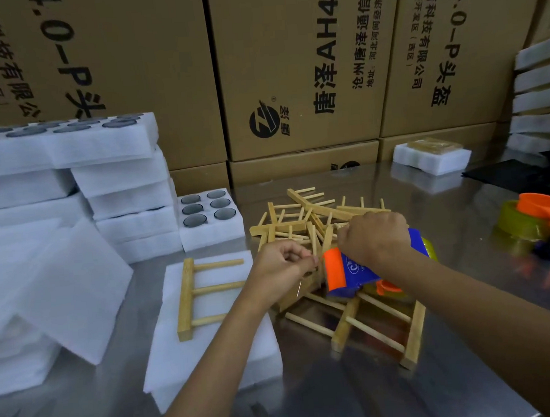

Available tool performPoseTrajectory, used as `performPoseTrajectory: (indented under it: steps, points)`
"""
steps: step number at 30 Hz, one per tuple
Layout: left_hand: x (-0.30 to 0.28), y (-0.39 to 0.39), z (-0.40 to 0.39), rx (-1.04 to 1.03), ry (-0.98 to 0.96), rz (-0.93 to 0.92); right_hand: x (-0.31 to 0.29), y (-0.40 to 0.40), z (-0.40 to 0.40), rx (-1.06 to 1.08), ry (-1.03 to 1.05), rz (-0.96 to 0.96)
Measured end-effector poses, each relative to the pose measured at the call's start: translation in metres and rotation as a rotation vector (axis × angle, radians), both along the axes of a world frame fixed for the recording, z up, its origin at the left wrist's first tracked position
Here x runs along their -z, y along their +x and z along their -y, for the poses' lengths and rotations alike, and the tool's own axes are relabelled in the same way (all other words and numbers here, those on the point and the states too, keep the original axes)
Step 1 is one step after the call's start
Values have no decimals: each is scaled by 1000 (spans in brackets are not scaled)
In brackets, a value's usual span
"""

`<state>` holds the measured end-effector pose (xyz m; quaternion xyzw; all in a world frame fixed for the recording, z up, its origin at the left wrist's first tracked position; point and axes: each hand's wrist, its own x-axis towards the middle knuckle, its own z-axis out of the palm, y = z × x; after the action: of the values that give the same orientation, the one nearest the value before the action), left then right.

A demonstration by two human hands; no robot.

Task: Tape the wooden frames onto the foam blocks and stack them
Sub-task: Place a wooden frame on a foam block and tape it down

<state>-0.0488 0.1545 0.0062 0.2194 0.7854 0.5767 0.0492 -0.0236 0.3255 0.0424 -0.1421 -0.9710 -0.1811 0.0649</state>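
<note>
Gripping the blue-and-orange tape dispenser [353,269] in the right hand [375,237], pinching its tape end with the left hand [282,261], nine o'clock of them the light, stiff wooden frame [205,294] lying on soft foam block [186,361], likely best held by its thick rail.

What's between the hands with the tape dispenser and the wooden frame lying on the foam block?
Nothing visible. The wooden frame lies uncovered on the foam block, just left of the left hand. The right hand holds the tape dispenser over the loose frame pile, beside the block, not across it.
</note>
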Motion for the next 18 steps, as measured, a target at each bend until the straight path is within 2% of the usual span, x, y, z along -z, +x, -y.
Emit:
performPoseTrajectory:
  steps: [4,8,12,15,18]
  points:
    - [-2,-6,0,-32,3,97,-19,1,-6,22,-127,-164]
    - [-5,-7,1,-4,140,273,-37,1,-20,4,-87,-313]
    - [-6,-5,2,40,171,291,-26,12,-48,-59,-54,-409]
    - [-4,-5,3,45,153,283,0,29,-74,-92,-273,-651]
    - [-3,-6,3,45,155,278,17,44,-94,-66,-275,-824]
